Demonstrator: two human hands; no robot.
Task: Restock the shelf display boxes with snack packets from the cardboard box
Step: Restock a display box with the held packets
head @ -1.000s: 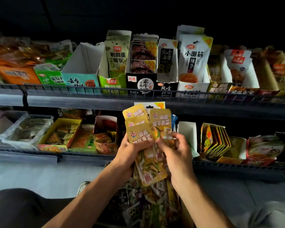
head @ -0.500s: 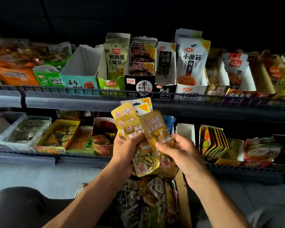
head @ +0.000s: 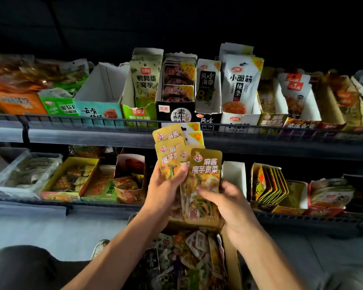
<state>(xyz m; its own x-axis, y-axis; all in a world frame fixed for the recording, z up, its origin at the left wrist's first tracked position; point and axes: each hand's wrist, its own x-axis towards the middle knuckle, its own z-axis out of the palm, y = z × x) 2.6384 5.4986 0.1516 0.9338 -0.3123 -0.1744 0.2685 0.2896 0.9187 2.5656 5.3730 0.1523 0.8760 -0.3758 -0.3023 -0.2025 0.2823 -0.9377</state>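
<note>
Head view, packets first. Fan of gold packets (head: 172, 158) held upright at picture centre, in front of the upper shelf rail (head: 92, 122). Left hand (head: 166, 191) curled round the fan's lower part, thumb pressed across the front, packets rising toward 12 o'clock from the palm. Two white packets (head: 194, 132) peeking out behind the fan at 1 o'clock. Front packet (head: 205, 185) overlapping the fan at its 4 o'clock, pinched near mid-height by the right hand (head: 233, 206), thumb on the printed face, fingers behind; most of the packet at 10 to 11 o'clock from that hand. Both hands close together, touching the same bundle.

Below the hands, at 6 o'clock: cardboard box (head: 231, 262), open, heaped with mixed snack packets (head: 193, 254).

Upper shelf at 12 o'clock: a row of display boxes, among them an empty white-walled box (head: 105, 88), a green box (head: 138, 110) with tall pale packets, a black box (head: 176, 113), and at 1 o'clock a gold-fronted box (head: 270, 120) bearing the same lettering as the held packets.

Lower shelf at 9 o'clock: yellow tray (head: 71, 176); at 3 o'clock: box of upright yellow packets (head: 268, 183).
</note>
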